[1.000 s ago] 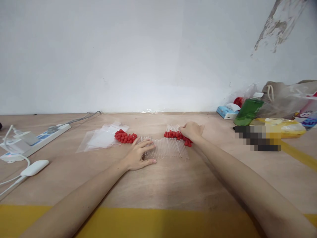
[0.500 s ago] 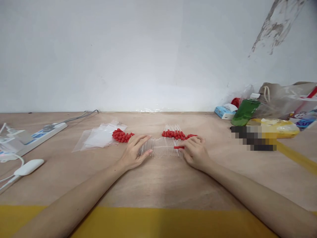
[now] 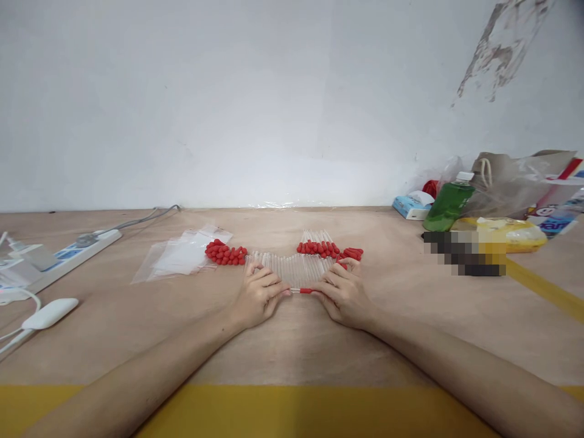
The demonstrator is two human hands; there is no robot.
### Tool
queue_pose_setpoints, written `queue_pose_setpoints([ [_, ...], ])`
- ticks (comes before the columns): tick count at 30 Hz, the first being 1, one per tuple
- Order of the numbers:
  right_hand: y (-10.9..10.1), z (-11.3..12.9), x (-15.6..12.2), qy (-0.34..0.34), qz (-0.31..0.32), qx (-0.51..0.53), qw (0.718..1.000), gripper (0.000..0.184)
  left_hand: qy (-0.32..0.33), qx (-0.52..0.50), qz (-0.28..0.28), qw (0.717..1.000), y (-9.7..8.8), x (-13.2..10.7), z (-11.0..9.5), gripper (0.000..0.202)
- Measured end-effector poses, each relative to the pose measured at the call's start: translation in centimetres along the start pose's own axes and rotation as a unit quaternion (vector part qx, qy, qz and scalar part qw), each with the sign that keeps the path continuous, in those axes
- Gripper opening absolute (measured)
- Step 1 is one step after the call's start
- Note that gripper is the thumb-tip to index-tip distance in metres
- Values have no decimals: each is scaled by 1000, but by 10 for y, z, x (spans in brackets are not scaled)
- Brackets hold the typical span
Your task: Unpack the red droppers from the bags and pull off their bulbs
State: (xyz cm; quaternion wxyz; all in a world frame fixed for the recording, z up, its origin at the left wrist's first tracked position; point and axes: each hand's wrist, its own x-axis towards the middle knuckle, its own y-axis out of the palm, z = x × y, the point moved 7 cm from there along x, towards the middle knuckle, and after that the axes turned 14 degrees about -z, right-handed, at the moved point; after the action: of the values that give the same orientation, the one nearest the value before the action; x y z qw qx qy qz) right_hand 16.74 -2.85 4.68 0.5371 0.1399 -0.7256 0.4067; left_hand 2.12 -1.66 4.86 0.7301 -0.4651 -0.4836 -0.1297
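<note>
My left hand has its fingers pinched on one end of a thin clear dropper tube. A red rubber bulb sits between the fingertips of my right hand, in line with that tube and meeting its end. Just beyond both hands lies a row of clear tubes, side by side. Behind the row are several tubes with red bulbs on their near ends. Loose red bulbs are heaped beyond my left hand, and more red bulbs lie beyond my right.
Clear plastic bags lie at the left, near a white power strip and a white cabled device. A green bottle, a blue tissue pack and a yellow packet stand at the right. Yellow tape crosses the near side.
Both hands have come nearer each other and toward me. My left hand, open before, now pinches a clear tube. My right hand has brought the red bulb to the tube's end.
</note>
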Motion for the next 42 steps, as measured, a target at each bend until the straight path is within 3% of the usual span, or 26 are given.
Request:
queue_pose_setpoints([
  [9,-8,5,-1,-26,-18,16,999,12,-4,-32,-1,999,0,-5,0,11],
  [36,-8,6,-7,-17,0,43,999,13,-33,-57,30,997,2,-6,1,13],
  [39,-17,-6,-12,-4,-9,33,999,11,-44,-42,11,998,-6,-10,13,14],
  [42,-32,-34,-16,64,-38,-9,997,9,-86,6,-39,996,-20,-15,34,15],
])
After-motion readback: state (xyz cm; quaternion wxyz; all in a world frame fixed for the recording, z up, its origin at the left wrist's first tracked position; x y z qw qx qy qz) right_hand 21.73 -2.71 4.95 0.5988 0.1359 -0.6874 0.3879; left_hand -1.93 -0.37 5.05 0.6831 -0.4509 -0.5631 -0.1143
